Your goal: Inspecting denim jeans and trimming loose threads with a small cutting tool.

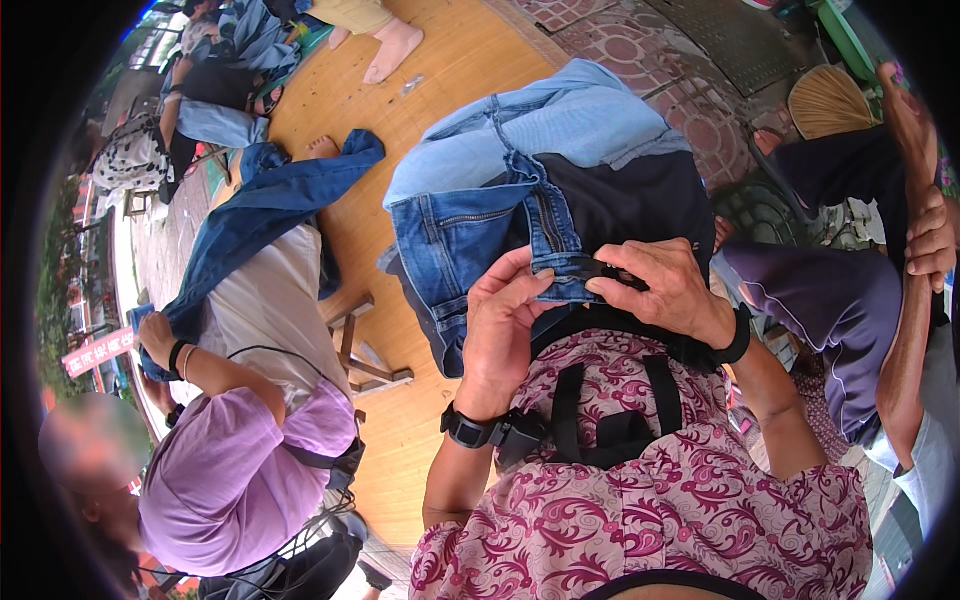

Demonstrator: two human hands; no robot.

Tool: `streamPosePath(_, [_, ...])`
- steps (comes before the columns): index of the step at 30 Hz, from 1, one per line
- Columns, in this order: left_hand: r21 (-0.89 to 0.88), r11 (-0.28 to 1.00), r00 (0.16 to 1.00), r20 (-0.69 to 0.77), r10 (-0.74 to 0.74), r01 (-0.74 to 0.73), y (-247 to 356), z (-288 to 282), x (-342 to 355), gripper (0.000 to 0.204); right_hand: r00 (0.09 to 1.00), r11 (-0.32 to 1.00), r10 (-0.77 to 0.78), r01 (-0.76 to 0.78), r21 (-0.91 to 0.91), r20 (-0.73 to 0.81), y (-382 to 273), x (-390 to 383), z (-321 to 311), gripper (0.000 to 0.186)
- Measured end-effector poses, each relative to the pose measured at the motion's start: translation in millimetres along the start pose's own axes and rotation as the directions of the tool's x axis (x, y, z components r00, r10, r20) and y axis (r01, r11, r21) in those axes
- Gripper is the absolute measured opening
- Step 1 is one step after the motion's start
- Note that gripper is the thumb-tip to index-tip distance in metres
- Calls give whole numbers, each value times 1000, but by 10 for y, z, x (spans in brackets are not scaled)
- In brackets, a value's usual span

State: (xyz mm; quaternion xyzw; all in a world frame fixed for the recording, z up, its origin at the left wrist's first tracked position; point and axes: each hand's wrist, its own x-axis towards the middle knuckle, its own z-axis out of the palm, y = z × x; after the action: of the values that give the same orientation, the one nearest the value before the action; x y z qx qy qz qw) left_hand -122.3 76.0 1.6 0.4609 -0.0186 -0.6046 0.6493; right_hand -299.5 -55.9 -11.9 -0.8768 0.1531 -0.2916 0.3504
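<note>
A pair of blue jeans (440, 228) lies across my lap, with its fly zipper and waistband facing me. My left hand (500, 310) is closed on the waistband, pinching it between thumb and fingers beside the fly. In my right hand (668, 288), a small black tool (608, 274) that looks like thread snips rests against the waistband edge. My right fingers wrap round it, so most of its shape is hidden. The two hands are close together, with a short stretch of waistband between them. Lighter blue denim (560, 115) and dark cloth (640, 195) spread out beyond.
At left a person in a purple shirt (215, 450) handles dark blue jeans (270, 220). A small wooden stool (360, 350) stands on the yellow wooden board (400, 440). Another person's arm (908, 340) and dark-trousered knee (820, 285) are close on the right, near a woven fan (828, 103).
</note>
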Motion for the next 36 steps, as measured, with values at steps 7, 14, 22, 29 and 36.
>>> streamPosePath(7, [-3, 1000, 1000, -21, 3, -3, -24, 6, -5, 30, 1000, 1000, -14, 14, -26, -13, 15, 8, 33, 30])
streamPosePath(14, [-23, 1000, 1000, -3, 16, -16, -49, 4, -19, 29, 997, 995, -54, 49, -90, -56, 18, -18, 65, 28])
streamPosePath(22, [-19, 1000, 1000, -9, 17, -17, -69, -1, -19, 29, 995, 993, -61, 53, -101, -77, 31, -46, 93, 26])
streamPosePath(29, [-16, 1000, 1000, -20, -7, 7, -86, 4, -34, 31, 915, 940, 325, -286, 184, -239, 83, -47, 74, 21])
streamPosePath(36, [77, 996, 999, -1, 41, -41, -16, 107, -139, 42, 998, 998, 45, -43, 46, -36, -43, -75, 15, 30])
